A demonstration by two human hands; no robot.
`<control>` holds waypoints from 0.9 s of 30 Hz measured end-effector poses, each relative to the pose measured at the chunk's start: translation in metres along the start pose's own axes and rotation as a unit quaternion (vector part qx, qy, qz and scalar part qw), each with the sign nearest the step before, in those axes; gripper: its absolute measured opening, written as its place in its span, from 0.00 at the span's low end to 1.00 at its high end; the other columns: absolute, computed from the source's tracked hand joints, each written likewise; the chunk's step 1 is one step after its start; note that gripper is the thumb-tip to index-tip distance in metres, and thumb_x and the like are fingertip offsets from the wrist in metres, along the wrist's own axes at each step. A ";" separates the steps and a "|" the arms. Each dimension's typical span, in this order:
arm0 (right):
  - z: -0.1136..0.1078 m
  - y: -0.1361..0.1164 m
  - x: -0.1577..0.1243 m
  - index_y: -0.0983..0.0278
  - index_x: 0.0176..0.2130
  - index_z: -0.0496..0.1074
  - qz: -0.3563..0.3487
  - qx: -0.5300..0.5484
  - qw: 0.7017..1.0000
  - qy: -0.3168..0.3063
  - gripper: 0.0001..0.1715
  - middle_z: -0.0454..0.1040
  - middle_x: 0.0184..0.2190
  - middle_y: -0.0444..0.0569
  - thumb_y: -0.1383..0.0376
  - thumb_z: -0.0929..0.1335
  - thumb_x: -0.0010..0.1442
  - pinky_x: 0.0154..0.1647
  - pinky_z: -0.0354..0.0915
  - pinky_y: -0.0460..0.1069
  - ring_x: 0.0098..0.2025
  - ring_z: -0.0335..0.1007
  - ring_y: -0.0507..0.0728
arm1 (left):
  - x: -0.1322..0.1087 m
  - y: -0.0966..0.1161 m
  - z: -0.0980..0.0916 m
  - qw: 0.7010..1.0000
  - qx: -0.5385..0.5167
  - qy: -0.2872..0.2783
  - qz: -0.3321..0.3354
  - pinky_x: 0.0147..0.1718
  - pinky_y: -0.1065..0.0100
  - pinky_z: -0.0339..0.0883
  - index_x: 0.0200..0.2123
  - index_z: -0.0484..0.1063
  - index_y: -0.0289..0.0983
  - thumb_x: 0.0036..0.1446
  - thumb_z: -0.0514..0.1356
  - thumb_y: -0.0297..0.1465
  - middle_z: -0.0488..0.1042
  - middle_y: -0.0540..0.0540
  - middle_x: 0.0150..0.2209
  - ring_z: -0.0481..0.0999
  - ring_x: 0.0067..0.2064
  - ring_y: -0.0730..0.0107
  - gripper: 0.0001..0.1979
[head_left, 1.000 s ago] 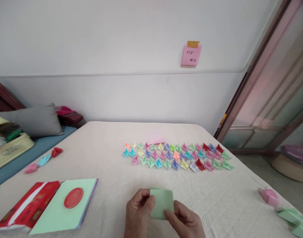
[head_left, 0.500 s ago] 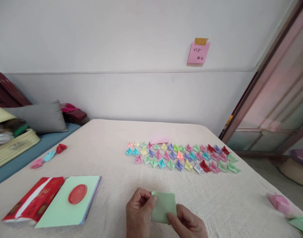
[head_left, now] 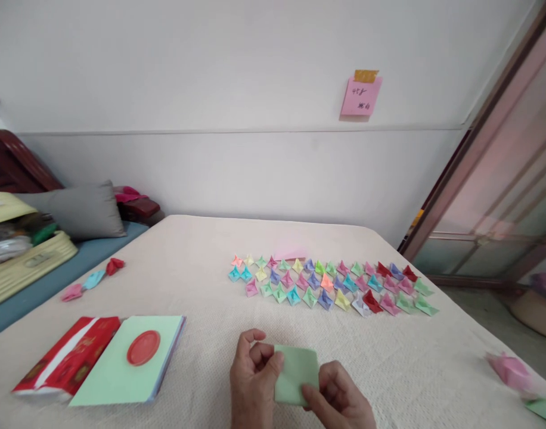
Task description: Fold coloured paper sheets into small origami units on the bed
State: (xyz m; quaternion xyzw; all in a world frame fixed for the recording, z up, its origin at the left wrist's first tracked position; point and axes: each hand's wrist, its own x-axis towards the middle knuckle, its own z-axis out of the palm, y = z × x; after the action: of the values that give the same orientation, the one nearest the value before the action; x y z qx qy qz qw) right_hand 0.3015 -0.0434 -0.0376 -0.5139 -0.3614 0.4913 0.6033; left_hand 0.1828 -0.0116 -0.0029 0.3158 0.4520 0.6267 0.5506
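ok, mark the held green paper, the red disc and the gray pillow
Held green paper (head_left: 295, 370): head view, middle of its facing side.
Red disc (head_left: 143, 348): head view, middle of its top.
Gray pillow (head_left: 87, 210): head view, middle of its front.

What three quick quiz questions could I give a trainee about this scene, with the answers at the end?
1. Multiple choice: what do the left hand and right hand both hold? A: a grey pillow. B: a piece of green paper. C: a pink note.
2. True or false: the red disc lies on the green-topped paper stack.
3. Fill in: beyond the hands, the small folded papers are set out in ____.

Key: 1 B; 2 true; 3 rows.
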 end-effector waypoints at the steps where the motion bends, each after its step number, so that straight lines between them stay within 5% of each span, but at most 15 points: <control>1: 0.002 -0.001 0.000 0.59 0.23 0.60 0.009 0.022 1.000 -0.001 0.23 0.64 0.15 0.39 0.52 0.75 0.42 0.22 0.53 0.46 0.20 0.57 0.51 | 0.000 0.000 0.000 1.000 0.002 0.001 0.000 0.21 0.75 0.57 0.37 0.63 0.39 0.42 0.66 0.32 0.69 0.56 0.18 0.66 0.21 0.75 0.19; 7: 0.006 -0.006 0.000 0.59 0.38 0.65 0.041 0.071 0.996 -0.021 0.27 0.67 0.16 0.38 0.53 0.76 0.42 0.26 0.60 0.48 0.21 0.64 0.53 | 0.001 0.000 -0.002 1.000 0.017 -0.004 0.004 0.22 0.74 0.57 0.37 0.62 0.38 0.44 0.65 0.32 0.69 0.55 0.20 0.66 0.22 0.74 0.18; 12: 0.001 -0.017 0.006 0.62 0.33 0.70 0.061 0.074 0.994 -0.061 0.23 0.71 0.22 0.43 0.53 0.76 0.41 0.27 0.60 0.47 0.26 0.67 0.55 | -0.005 -0.001 0.000 0.997 0.054 -0.035 0.029 0.24 0.73 0.58 0.37 0.65 0.39 0.44 0.66 0.35 0.69 0.55 0.20 0.67 0.23 0.72 0.17; 27: -0.018 -0.012 0.014 0.66 0.19 0.71 0.071 0.064 0.991 -0.098 0.19 0.62 0.14 0.40 0.55 0.76 0.42 0.21 0.50 0.44 0.20 0.55 0.49 | -0.016 -0.016 0.000 0.978 0.161 -0.117 0.066 0.29 0.70 0.61 0.39 0.65 0.40 0.49 0.63 0.37 0.73 0.52 0.23 0.70 0.26 0.69 0.15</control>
State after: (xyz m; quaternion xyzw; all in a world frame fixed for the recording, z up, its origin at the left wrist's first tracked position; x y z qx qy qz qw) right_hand 0.3245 -0.0340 -0.0304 -0.4476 -0.3496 0.6029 0.5603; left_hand 0.1922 -0.0279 -0.0164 0.5008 0.4574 0.5391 0.4994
